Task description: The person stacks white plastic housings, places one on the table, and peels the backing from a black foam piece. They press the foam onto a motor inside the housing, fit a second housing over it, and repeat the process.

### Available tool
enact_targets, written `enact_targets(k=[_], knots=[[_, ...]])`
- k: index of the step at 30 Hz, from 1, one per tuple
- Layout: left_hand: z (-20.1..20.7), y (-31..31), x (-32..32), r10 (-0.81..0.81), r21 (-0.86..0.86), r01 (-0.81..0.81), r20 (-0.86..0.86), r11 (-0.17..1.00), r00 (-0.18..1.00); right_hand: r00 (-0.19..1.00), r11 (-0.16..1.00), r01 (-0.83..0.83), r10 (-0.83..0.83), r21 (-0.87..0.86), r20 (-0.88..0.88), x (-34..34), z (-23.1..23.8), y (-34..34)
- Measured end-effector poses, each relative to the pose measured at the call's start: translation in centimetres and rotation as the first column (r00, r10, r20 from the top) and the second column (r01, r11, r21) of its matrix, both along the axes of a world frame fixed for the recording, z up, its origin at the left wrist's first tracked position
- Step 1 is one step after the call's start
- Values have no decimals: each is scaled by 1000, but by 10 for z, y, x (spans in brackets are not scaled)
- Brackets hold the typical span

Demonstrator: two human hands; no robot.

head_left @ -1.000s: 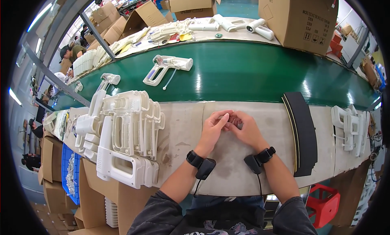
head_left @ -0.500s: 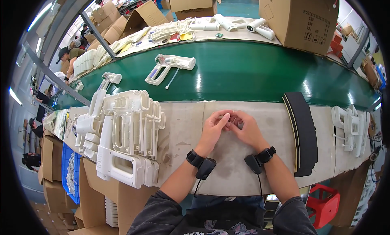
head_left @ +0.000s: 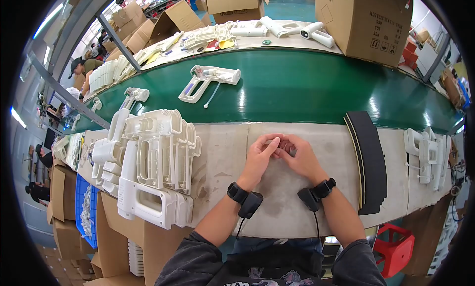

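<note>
My left hand (head_left: 256, 160) and my right hand (head_left: 303, 161) meet above the worktable (head_left: 225, 147), fingertips curled and pressed together. Anything pinched between them is too hidden to make out. Each wrist wears a black strap with a small black device. To the left stands a pile of white plastic housing shells (head_left: 157, 152) with loop handles. A stack of curved black foam-like strips (head_left: 370, 162) lies to the right, apart from my right hand.
Beyond the table runs a green conveyor belt (head_left: 307, 88), carrying an open white housing (head_left: 225, 76) with a dangling rod. More white parts (head_left: 428, 155) lie far right. A large carton (head_left: 366, 24) stands behind the belt; a red stool (head_left: 394, 249) and blue crate (head_left: 85, 212) are below.
The white housings on the belt have shifted slightly to the right, and another small one shows at the belt's far left. Both my hands have stayed in place.
</note>
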State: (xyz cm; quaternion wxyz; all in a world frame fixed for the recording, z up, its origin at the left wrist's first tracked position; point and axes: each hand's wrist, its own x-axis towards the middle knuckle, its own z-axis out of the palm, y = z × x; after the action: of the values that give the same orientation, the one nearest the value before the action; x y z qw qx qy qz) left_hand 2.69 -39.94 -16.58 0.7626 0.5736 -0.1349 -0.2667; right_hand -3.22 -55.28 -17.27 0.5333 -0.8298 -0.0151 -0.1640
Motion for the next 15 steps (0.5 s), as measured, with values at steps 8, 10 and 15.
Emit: enact_targets(k=[8, 10, 15], knots=[[0, 0, 1, -1, 3, 1, 1, 1000, 1000, 1000, 1000, -3, 3, 4, 11, 0, 1, 1], [0, 0, 0, -4, 2, 4, 6, 1000, 1000, 999, 1000, 19, -19, -1, 45, 1, 0, 2], [1, 0, 1, -4, -1, 4, 11, 1000, 1000, 1000, 1000, 7, -7, 4, 20, 0, 1, 1]])
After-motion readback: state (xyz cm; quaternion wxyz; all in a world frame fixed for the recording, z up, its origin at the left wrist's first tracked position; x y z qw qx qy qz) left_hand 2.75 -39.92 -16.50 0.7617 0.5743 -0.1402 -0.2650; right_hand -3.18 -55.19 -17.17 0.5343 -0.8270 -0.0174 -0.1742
